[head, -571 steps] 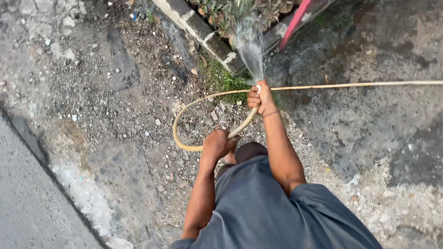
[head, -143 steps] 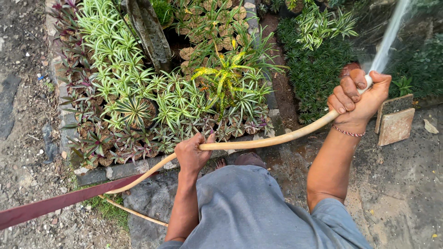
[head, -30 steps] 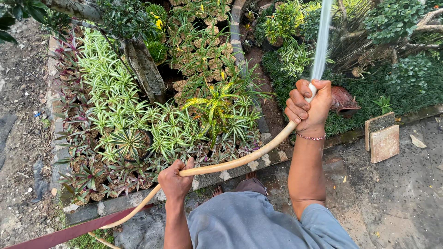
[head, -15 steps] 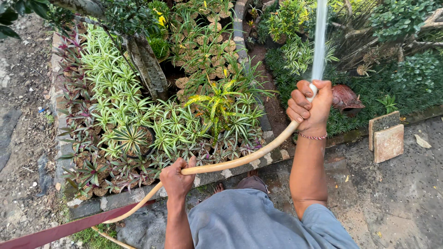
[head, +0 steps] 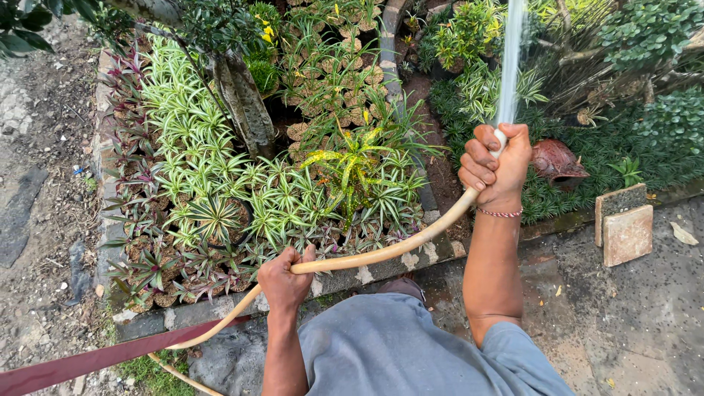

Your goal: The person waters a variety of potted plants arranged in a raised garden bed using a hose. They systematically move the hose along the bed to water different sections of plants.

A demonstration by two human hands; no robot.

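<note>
Head view: hose (head: 381,254) gripped in both hands, water (head: 509,66) sprayed over plants (head: 242,183).
Right hand (head: 495,165) fisted at the nozzle end, left hand (head: 284,279) closed mid-length. Watering judged underway; steady aim needed next.

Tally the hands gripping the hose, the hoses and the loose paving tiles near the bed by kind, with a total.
Hands on the hose: 2, left hand and right hand
Tan flexible garden hose: 1
Square stone paving tiles: 2, grey one and pale pinkish one
Total: 5
</note>
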